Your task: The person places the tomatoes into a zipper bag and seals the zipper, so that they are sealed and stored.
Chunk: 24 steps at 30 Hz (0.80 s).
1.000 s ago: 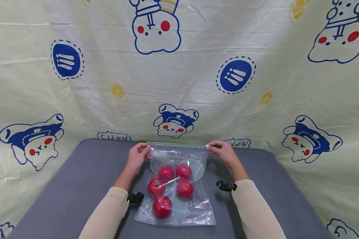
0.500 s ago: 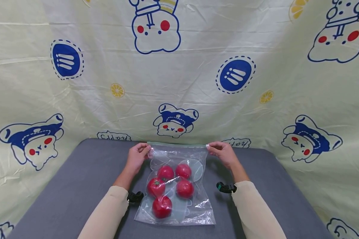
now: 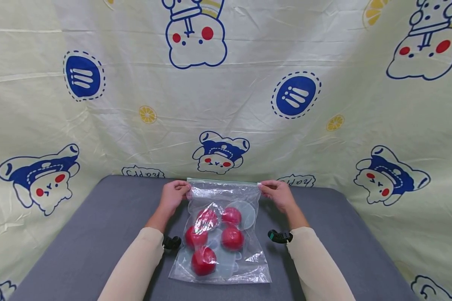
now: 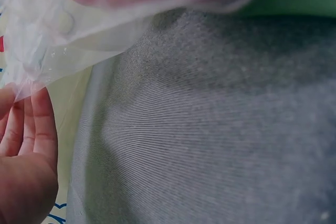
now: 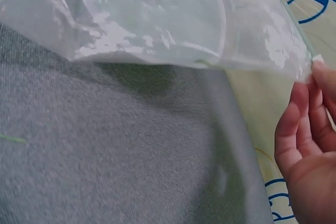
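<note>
A clear zip bag lies in the middle of the head view with several red tomatoes inside. Pale grey-green shapes show on or through its plastic. My left hand pinches the bag's top left corner; in the left wrist view, that hand has plastic between thumb and fingers. At the top right corner my right hand pinches the end of the green zip strip, by a small white slider. The right wrist view shows the right hand with its fingers bent at this corner.
A grey table lies under the bag. Behind and around it hangs a pale curtain with cartoon prints. Black wrist devices sit at both cuffs.
Both hands keep their hold on the bag's corners. The right hand and forearm have shifted slightly left, and brighter glare now covers the upper left tomatoes.
</note>
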{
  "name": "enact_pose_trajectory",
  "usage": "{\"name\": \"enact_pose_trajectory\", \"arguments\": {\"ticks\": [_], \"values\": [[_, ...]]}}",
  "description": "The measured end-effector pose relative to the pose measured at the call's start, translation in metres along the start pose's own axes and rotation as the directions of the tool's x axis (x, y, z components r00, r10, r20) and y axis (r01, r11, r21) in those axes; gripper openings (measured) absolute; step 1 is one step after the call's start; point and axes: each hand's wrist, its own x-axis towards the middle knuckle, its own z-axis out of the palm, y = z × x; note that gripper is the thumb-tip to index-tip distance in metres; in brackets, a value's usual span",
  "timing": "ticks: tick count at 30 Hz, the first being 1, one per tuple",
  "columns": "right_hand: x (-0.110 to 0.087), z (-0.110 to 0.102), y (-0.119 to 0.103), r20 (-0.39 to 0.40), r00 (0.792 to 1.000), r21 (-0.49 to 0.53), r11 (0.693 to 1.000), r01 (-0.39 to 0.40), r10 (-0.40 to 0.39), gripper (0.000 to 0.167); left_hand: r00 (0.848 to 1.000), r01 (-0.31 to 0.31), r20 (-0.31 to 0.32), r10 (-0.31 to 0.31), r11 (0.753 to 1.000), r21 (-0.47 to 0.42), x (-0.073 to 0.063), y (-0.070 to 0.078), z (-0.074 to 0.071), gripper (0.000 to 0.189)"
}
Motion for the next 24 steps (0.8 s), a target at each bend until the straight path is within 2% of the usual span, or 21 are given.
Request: {"name": "enact_pose_trajectory", "arguments": {"ticks": [4,12,24], "values": [[0.002,0.004,0.000,-0.031,0.999,-0.039,0.998,-0.039,0.038,0.038,1.000,0.018,-0.015,-0.017,0.998,0.056,0.003,0.000,0.001,0.016],[0.004,0.012,0.002,-0.067,0.992,-0.031,0.994,-0.109,0.107,0.032,0.998,0.068,-0.028,-0.064,0.982,0.175,0.009,-0.002,0.001,0.020],[0.005,0.009,0.008,-0.047,0.994,-0.033,0.994,-0.104,0.102,0.038,0.998,0.056,-0.003,-0.057,0.986,0.158,0.009,-0.001,0.004,0.024]]}}
